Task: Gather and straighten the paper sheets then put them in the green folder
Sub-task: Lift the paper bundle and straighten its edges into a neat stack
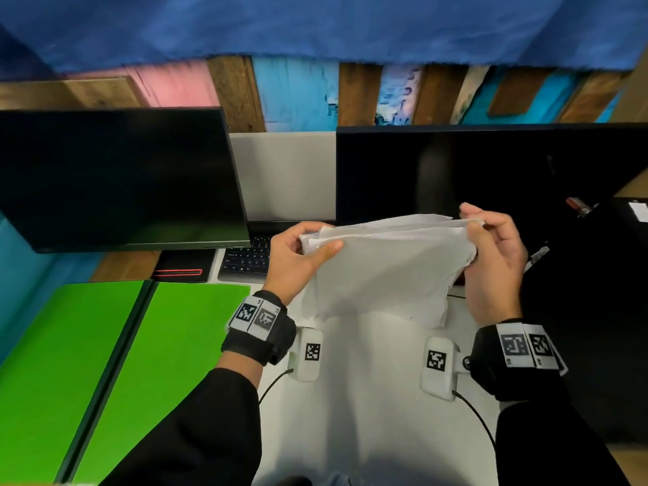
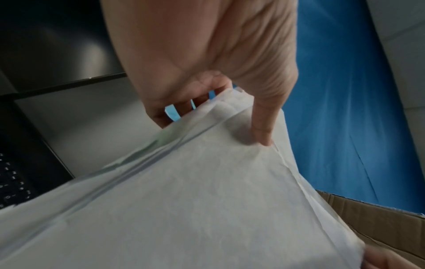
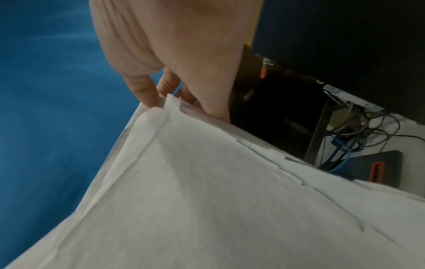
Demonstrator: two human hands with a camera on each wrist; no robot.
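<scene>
A stack of white paper sheets [image 1: 385, 271] stands upright over the white desk, its edges uneven at the top. My left hand [image 1: 301, 254] grips its left side, thumb across the front and fingers behind. My right hand [image 1: 491, 254] grips the right side the same way. In the left wrist view the sheets [image 2: 195, 200] fill the lower half below my left hand [image 2: 207, 112]; in the right wrist view the sheets [image 3: 218, 200] spread below my right hand [image 3: 184, 103]. The green folder [image 1: 115, 363] lies open and flat on the desk at the left.
Two dark monitors [image 1: 115, 177] [image 1: 491, 173] stand behind the sheets, with a laptop keyboard [image 1: 245, 261] between them. A black area with a pen [image 1: 536, 256] lies at the right. Cables [image 3: 358, 131] bunch under the right monitor. A cardboard box [image 2: 379, 223] shows in the left wrist view.
</scene>
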